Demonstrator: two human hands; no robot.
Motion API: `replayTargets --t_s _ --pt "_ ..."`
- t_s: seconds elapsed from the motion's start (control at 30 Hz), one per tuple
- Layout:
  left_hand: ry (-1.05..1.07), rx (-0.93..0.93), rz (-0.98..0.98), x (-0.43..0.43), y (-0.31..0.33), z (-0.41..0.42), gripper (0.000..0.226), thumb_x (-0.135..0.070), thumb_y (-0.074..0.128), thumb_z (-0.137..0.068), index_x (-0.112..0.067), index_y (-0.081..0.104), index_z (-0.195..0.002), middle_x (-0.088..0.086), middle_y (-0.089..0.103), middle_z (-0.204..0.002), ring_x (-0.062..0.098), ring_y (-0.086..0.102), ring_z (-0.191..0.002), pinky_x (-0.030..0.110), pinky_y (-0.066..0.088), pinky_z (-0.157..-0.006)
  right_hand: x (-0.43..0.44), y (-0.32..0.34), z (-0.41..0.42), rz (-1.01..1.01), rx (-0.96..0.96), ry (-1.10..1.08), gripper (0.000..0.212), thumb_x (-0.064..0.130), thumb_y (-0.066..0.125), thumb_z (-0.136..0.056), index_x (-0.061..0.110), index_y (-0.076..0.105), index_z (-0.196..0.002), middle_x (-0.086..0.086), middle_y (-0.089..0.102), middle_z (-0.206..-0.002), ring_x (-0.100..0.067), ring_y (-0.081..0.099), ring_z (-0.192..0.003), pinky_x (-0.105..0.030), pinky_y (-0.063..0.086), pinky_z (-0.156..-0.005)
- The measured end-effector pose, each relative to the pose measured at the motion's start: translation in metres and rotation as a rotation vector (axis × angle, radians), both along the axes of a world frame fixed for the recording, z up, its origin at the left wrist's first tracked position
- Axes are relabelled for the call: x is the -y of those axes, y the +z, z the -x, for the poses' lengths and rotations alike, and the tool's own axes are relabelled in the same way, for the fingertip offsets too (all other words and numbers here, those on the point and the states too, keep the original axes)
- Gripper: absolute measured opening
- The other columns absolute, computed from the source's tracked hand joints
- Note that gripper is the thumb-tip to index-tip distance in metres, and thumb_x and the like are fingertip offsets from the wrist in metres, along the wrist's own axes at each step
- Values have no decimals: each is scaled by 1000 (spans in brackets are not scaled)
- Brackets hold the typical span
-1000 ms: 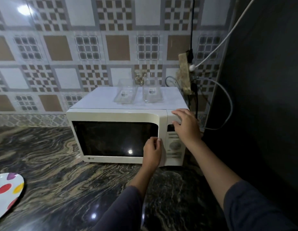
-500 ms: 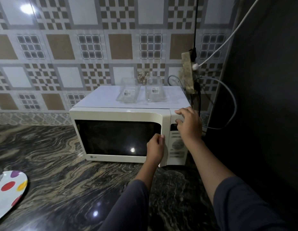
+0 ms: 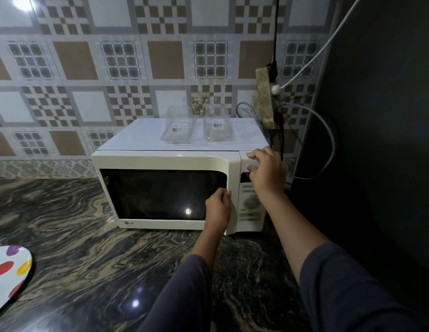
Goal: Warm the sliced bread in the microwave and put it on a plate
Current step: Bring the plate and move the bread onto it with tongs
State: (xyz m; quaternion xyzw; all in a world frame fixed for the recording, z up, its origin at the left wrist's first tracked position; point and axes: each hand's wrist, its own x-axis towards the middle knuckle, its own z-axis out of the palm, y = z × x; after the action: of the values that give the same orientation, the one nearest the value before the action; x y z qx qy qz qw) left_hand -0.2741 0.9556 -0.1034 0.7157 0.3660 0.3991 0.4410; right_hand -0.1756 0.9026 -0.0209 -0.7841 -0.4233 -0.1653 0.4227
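Note:
A white microwave (image 3: 160, 161) stands on the dark marble counter, its dark-windowed door shut or nearly shut. My left hand (image 3: 218, 209) grips the right edge of the door with curled fingers. My right hand (image 3: 268, 171) rests on the top right corner of the microwave, above the control panel (image 3: 250, 207), fingers bent against the casing. A white plate with coloured dots (image 3: 9, 271) lies at the counter's left edge. No bread is visible; the microwave's inside is dark.
Two clear plastic containers (image 3: 178, 128) (image 3: 218, 127) sit on top of the microwave. A power strip (image 3: 265, 99) with cables hangs on the tiled wall behind. A dark panel (image 3: 376, 140) closes off the right side. The counter (image 3: 77, 224) stretches to the left.
The view has shifted slightly, so the microwave sits higher and further right. Both hands keep their places on the door edge and the top right corner.

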Motion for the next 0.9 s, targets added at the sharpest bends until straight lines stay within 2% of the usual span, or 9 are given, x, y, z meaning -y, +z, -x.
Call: replayTargets --t_s 0.07,0.13,0.3,0.43,0.53,0.6,0.7,0.83,0.9 --pt "1 -18 -19 -2 0 1 23 -16 44 -96 -10 54 -76 0 49 -58 22 50 -62 45 51 -62 0 1 0 13 -8 -1 37 -12 59 -74 11 67 -103 -2 62 -106 -25 50 -104 -28 35 -78" --pt "2 -21 -23 -1 1 1 23 -16 44 -96 -9 56 -78 5 51 -62 22 50 -63 45 51 -63 0 1 0 18 -11 -2 38 -12 59 -74 11 67 -103 -2 62 -107 -25 50 -105 -29 36 -79" --pt "-8 -34 -19 -1 1 2 25 -16 44 -96 -2 58 -80 6 50 -64 19 45 -62 30 39 -58 0 1 0 13 -14 -5 38 -11 60 -74 12 67 -103 -2 62 -107 -26 50 -105 -33 39 -82" --pt "-12 -63 -52 -2 1 2 24 -14 43 -96 -6 54 -76 1 47 -59 15 40 -57 15 31 -46 -1 1 -1 20 -27 -10 40 -13 59 -73 12 67 -103 -1 61 -107 -24 50 -105 -27 35 -78" --pt "-10 -74 -66 -2 3 1 26 -14 42 -97 -3 54 -77 -1 45 -57 17 40 -57 21 28 -49 -2 1 -2 16 -25 -11 40 -13 59 -73 12 66 -103 -1 61 -107 -23 50 -105 -26 34 -76" --pt "-19 -71 -79 1 0 5 26 -15 42 -96 -5 51 -74 -1 45 -58 17 41 -57 28 34 -55 -3 0 -2 7 -24 -12 40 -13 58 -73 13 66 -103 -1 61 -107 -23 50 -105 -27 34 -76" --pt "-30 -12 -107 17 -19 31 28 -21 46 -96 -6 50 -73 5 50 -61 16 46 -59 40 43 -57 -4 -1 -2 -10 -15 -21 41 -14 56 -73 14 67 -102 -1 61 -107 -23 50 -104 -28 37 -75" --pt "-50 54 -79 42 -32 72 27 -27 48 -95 -11 56 -75 9 57 -69 15 52 -66 43 49 -62 0 -2 -4 -15 -26 25 36 -10 60 -76 11 67 -104 -5 60 -108 -24 51 -106 -24 36 -77" --pt "-66 54 -84 51 -27 86 29 -29 47 -96 -10 56 -76 7 56 -69 13 51 -66 43 48 -61 6 5 0 -13 -126 93 30 -3 64 -79 5 66 -107 -10 60 -113 -26 53 -109 -22 37 -84"
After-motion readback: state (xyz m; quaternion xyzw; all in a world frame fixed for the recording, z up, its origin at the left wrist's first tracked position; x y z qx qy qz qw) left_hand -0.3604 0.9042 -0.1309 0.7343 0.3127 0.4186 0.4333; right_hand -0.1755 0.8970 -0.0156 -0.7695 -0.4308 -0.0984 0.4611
